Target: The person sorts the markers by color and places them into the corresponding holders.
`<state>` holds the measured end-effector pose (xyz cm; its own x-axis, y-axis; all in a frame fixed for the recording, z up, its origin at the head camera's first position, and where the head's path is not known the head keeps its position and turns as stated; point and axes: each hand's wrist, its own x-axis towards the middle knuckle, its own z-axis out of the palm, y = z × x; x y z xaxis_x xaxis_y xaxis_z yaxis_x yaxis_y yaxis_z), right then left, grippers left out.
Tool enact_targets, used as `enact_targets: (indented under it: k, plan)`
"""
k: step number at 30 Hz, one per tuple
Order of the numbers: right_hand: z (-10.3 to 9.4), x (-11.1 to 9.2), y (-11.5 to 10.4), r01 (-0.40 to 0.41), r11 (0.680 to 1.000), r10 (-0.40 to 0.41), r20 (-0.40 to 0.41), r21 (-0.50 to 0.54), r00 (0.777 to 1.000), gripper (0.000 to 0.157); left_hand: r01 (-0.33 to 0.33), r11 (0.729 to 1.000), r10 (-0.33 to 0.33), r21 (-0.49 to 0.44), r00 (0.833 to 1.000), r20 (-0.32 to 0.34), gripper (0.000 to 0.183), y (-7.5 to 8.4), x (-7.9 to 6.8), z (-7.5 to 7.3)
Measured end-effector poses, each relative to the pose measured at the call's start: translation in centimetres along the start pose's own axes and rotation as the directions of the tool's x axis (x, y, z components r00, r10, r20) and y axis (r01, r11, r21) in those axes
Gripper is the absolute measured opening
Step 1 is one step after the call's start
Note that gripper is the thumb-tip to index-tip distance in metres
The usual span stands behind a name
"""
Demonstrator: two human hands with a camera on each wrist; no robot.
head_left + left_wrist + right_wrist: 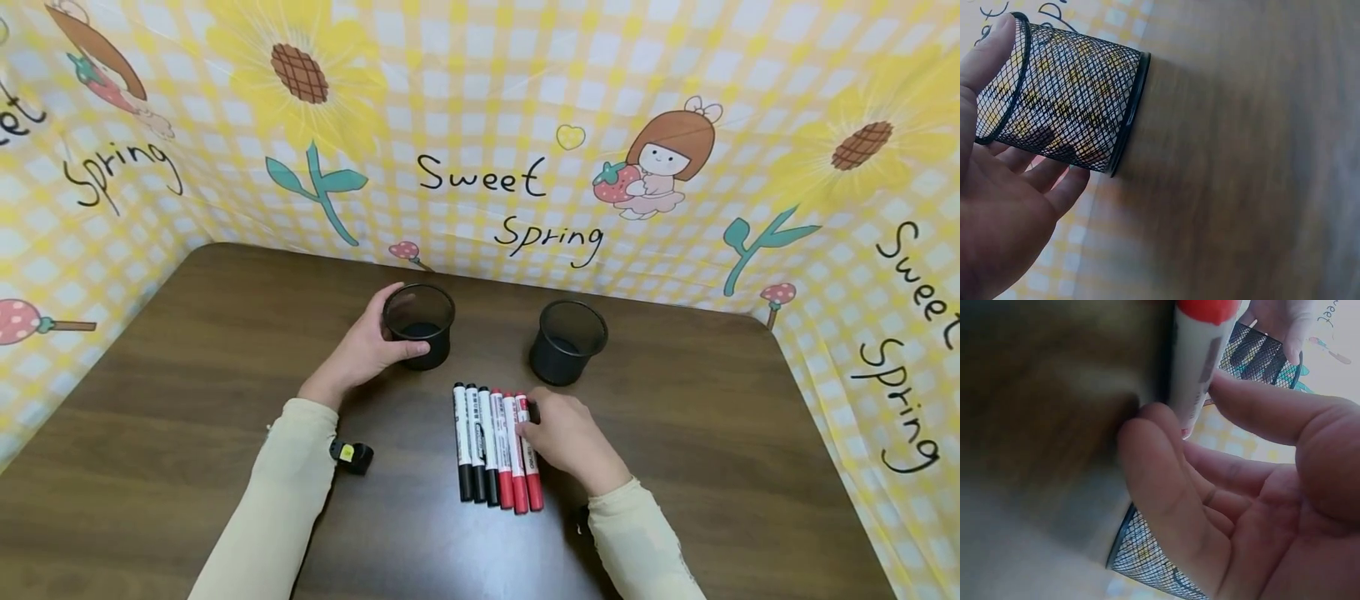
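My left hand (367, 342) holds a black mesh pen cup (1072, 94), its thumb at the rim and its fingers along the far side. The cup stands upright on the table. My right hand (573, 433) is at the right end of a row of markers, with thumb and fingers about the outermost red marker (531, 467). In the right wrist view, the thumb touches the white barrel of this marker (1194, 369). Beside it lie two more red markers (513, 450) and three black markers (475, 442), side by side. Behind the right hand stands a second mesh pen cup (562, 362).
The brown wooden table (187, 400) bears everything. A yellow checked cloth (480, 108) with flowers and lettering hangs around its back and sides. A small black device with a yellow label (351, 455) sits by the left wrist.
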<state>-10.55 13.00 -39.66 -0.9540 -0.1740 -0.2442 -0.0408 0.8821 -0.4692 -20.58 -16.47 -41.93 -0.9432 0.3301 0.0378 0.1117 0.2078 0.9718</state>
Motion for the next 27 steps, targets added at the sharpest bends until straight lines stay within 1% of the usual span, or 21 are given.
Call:
enact_targets:
  k: [3, 6, 9, 11, 14, 17, 19, 23, 25, 27]
  plan:
    - [-0.1, 0.0, -0.2, 0.004, 1.0, -0.004, 0.0, -0.022, 1.0, 0.027, -0.014, 1.0, 0.014, -0.016, 1.0, 0.004, 0.09, -0.3, 0.1, 0.1]
    - [-0.2, 0.0, -0.2, 0.015, 0.998, -0.016, -0.013, -0.059, 1.0, 0.017, -0.026, 1.0, 0.026, 0.0, 1.0, 0.004, 0.084, -0.6, 0.2, 0.2]
    - [-0.2, 0.0, -0.1, 0.03, 0.995, -0.033, -0.03, -0.091, 0.999, 0.016, -0.029, 0.999, 0.029, 0.019, 1.0, -0.001, 0.083, -0.7, 0.3, 0.2]
    - [-0.3, 0.1, -0.1, 0.034, 0.995, -0.037, -0.031, -0.09, 0.999, 0.016, -0.031, 0.999, 0.031, 0.024, 1.0, -0.003, 0.084, -0.8, 0.3, 0.1]
    - [-0.6, 0.1, 0.0, 0.014, 0.999, -0.014, -0.007, -0.039, 1.0, 0.014, -0.029, 0.999, 0.029, 0.029, 1.0, -0.004, 0.085, -0.8, 0.3, 0.1]
    - [-1.1, 0.1, 0.3, -0.013, 0.999, 0.013, 0.014, 0.035, 1.0, 0.012, -0.019, 0.999, 0.02, 0.044, 1.0, -0.011, 0.084, -0.8, 0.2, 0.1]
    - [-1.4, 0.2, 0.5, -0.019, 0.996, 0.017, 0.017, 0.087, 1.0, 0.014, -0.014, 0.998, 0.015, 0.058, 1.0, -0.02, 0.082, -0.8, 0.2, 0.1]
    - [-2.0, 0.2, 0.8, -0.004, 0.979, 0.007, -0.013, 0.204, 1.0, 0.021, -0.009, 0.998, 0.012, 0.067, 0.999, -0.038, 0.08, -0.8, 0.2, 0.2]
    - [-2.3, 0.2, 0.9, 0.021, 0.964, -0.009, -0.046, 0.266, 0.999, 0.022, -0.012, 0.998, 0.015, 0.066, 0.999, -0.04, 0.08, -0.7, 0.2, 0.2]
    - [-2.4, 0.2, 0.8, 0.069, 0.945, -0.04, -0.096, 0.32, 0.995, 0.023, -0.01, 0.997, 0.013, 0.072, 0.999, -0.042, 0.08, -0.6, 0.2, 0.2]
